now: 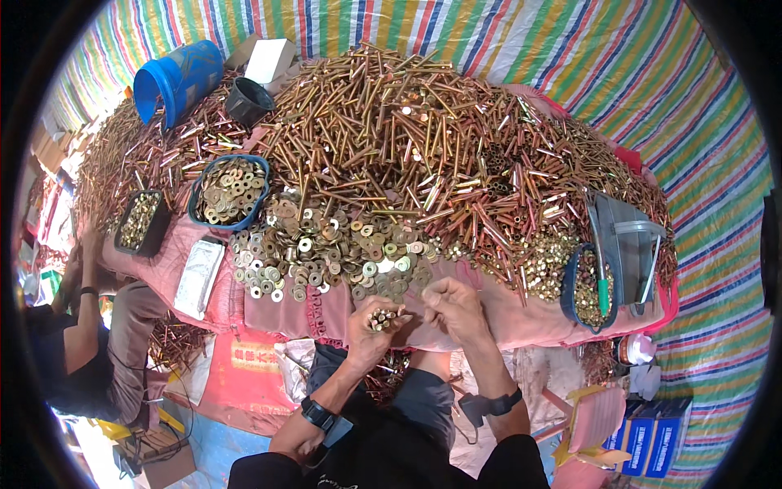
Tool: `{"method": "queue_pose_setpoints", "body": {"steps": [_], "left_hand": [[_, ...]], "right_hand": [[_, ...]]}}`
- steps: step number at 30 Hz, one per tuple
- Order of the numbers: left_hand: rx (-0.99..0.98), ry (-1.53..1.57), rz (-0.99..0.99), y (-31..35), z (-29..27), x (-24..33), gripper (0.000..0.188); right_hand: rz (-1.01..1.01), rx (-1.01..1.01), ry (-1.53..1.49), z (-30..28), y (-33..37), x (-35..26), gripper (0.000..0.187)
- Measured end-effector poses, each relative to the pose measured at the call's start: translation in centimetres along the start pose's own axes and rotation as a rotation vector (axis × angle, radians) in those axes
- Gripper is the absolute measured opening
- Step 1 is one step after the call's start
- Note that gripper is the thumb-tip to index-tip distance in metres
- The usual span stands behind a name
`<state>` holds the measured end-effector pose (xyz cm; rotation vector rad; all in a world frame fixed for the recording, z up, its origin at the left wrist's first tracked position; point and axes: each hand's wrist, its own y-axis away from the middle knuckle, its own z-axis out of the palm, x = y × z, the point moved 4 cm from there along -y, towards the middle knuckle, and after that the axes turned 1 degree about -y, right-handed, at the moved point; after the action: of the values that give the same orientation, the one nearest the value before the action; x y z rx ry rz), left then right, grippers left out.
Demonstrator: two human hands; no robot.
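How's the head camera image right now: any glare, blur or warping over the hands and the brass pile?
Head view: even, soft light, sharp on the left hand and right hand; small glints on the brass tubes; strong fisheye bending at the rim, with black corners.

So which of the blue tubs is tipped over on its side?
The tall blue bucket at the far left of the pile; the other blue tubs, holding washers and nuts, sit upright.

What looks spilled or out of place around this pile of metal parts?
The blue bucket lies tipped on its side at the far left of the bolt heap, mouth facing down the slope. Washers spread loose over the pink cloth instead of staying in the blue tray. The left hand holds a bundle of bolts.
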<state>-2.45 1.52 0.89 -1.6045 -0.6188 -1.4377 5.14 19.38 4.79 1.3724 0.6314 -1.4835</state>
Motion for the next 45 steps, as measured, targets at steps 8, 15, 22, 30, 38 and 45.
{"method": "queue_pose_setpoints", "body": {"steps": [8,15,22,30,38,45], "left_hand": [[-0.036,0.082,-0.013,0.4,-0.1,-0.6,0.025],[-0.093,0.222,-0.073,0.7,-0.7,0.2,0.031],[-0.086,0.187,-0.175,1.3,-0.5,-1.3,0.024],[-0.103,0.260,-0.080,1.3,-0.1,-3.0,0.025],[-0.066,0.316,-0.183,1.0,0.1,-1.3,0.025],[-0.019,0.258,-0.136,1.1,0.0,-1.5,0.026]], "right_hand": [[-0.082,-0.030,0.229,3.8,1.9,-0.6,0.022],[-0.693,0.399,1.244,0.0,-2.2,-4.1,0.019],[-0.599,0.270,1.559,-2.9,-7.6,-3.8,0.023],[-0.500,0.279,0.507,-3.1,-4.9,-3.3,0.020],[-0.259,0.106,-0.035,0.7,0.7,-4.2,0.022],[-0.328,0.053,0.019,2.6,1.5,-3.4,0.029]]}}
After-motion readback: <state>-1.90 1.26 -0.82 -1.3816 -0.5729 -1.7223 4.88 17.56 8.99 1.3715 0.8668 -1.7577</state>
